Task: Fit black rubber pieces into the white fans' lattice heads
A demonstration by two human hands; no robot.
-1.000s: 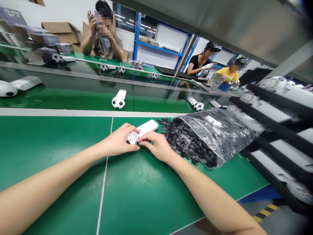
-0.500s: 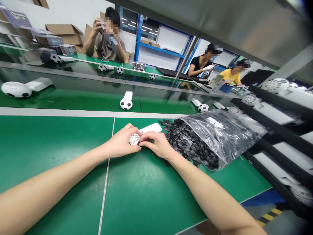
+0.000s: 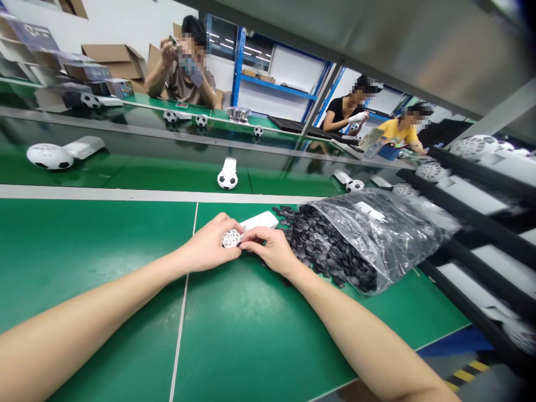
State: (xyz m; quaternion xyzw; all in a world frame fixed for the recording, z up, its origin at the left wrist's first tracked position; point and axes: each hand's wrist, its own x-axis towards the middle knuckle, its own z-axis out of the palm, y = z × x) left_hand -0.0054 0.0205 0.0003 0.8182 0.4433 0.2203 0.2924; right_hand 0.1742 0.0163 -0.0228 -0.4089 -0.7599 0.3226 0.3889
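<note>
My left hand is closed around a white soccer-ball-shaped shell with an open lattice top. From its far side a flat white handle extends to the right, over the table. My right hand pinches at the shell's right edge, thumb and forefinger together on a small black piece, mostly hidden by the fingertips. Just right of that hand, many loose black pieces spill out of a clear plastic bag lying on its side.
Beyond the green table runs a conveyor belt carrying white-and-black ball units. A black rack with white lattice units stands at the right. Several people work across the line, one holding up an object.
On the near belt the ball units have shifted right, while those on the far belt have shifted slightly left. Both my hands stay at the shell's edge, almost unmoved.
</note>
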